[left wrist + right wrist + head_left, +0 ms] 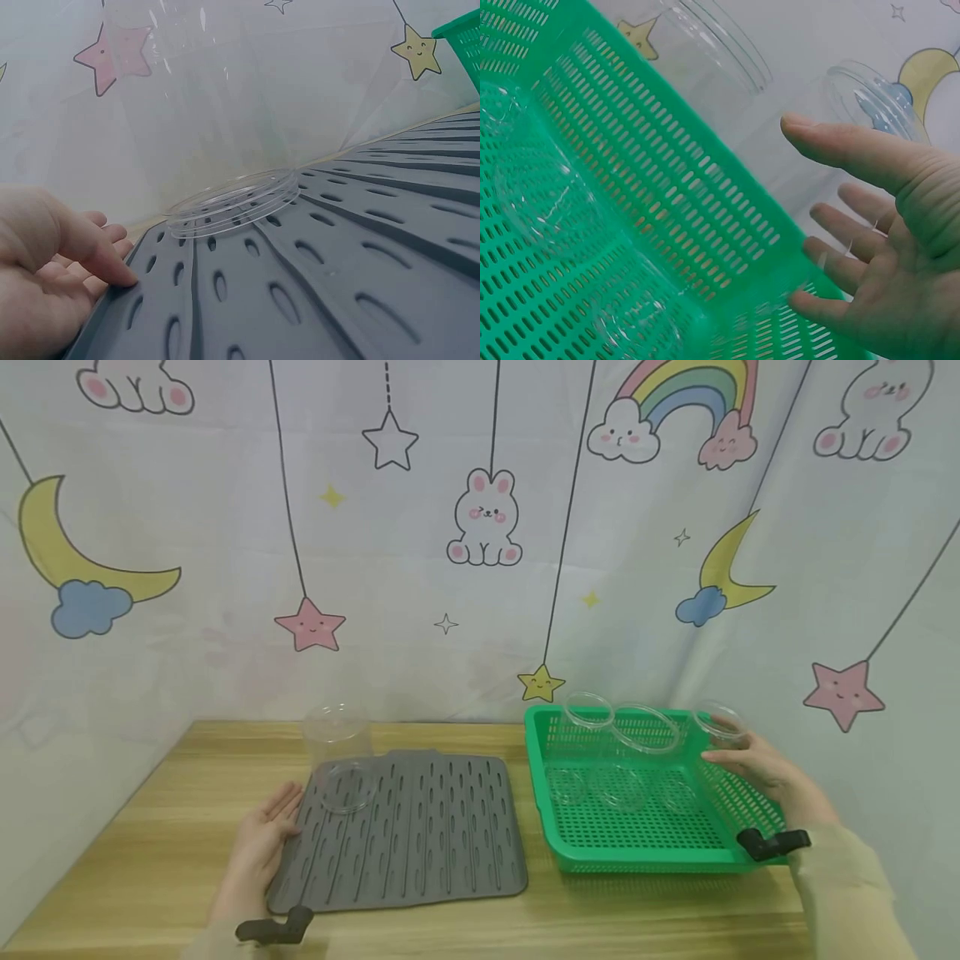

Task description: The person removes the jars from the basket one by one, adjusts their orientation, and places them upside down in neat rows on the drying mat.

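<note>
A clear plastic jar [339, 753] stands on the far left part of a grey ridged mat [420, 852]. In the left wrist view its ringed rim [232, 204] meets the mat. My left hand [262, 837] lies at the mat's left edge, fingers loosely extended, apart from the jar. Three more clear jars stand in a green basket [652, 857], rims up: one at left [588, 712], a middle one [645, 731] and a right one [720, 720]. Beside the right jar is my right hand [768, 770], thumb and fingers spread; whether it touches the jar is unclear.
A wooden table [150, 827] carries the mat at left and the basket at right. Perforated basket walls [660, 165] rise around the jars. Behind the table hangs a white curtain [420, 568] printed with stars, moons and rabbits. Each wrist wears a black band piece [772, 843].
</note>
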A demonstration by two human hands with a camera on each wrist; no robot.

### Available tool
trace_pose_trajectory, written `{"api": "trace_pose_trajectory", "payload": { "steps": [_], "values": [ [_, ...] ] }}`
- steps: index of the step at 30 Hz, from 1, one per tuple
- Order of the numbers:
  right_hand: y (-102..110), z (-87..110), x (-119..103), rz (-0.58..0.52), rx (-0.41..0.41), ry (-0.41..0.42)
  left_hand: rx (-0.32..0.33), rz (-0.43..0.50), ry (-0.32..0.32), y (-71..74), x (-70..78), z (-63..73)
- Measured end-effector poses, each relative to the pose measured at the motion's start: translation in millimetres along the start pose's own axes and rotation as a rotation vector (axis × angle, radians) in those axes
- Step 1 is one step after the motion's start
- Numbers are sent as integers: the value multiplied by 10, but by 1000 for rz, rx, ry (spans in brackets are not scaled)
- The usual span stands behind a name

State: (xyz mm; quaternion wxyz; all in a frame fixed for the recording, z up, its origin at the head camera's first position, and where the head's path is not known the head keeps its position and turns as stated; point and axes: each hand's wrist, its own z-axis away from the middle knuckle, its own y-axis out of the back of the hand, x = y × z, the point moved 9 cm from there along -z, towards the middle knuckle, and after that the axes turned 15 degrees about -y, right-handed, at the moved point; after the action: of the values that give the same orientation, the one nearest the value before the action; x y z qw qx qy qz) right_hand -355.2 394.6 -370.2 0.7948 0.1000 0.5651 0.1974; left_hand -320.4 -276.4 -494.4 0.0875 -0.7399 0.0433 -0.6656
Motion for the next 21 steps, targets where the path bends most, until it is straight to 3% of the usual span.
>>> {"api": "trace_pose_trajectory", "payload": {
  "steps": [21],
  "values": [
    [82,111,-95,-43,105,12,-4,-33,9,-21,18,-11]
  ]
}}
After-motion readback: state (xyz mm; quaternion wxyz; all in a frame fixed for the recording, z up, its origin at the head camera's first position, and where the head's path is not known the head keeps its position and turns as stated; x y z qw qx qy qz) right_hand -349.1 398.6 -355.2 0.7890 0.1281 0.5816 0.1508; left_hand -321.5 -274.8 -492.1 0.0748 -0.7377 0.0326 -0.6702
